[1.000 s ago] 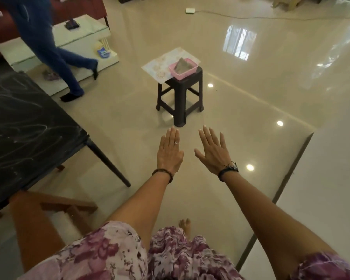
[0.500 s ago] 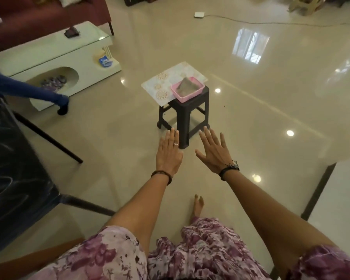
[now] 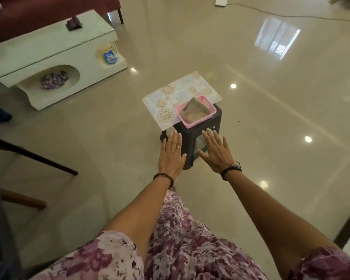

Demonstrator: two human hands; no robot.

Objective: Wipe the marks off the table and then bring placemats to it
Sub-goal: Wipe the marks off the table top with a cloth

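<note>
Gleaming tile floor (image 3: 271, 122); stool (image 3: 192, 142) carrying placemats (image 3: 170, 98); both hands' fingers (image 3: 174, 140) straight, empty.

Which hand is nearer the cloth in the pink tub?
Probably the right hand: its fingertips sit just below the pink plastic tub holding the folded grey cloth. The left hand is off to the tub's left, nearer the patterned placemat.
</note>
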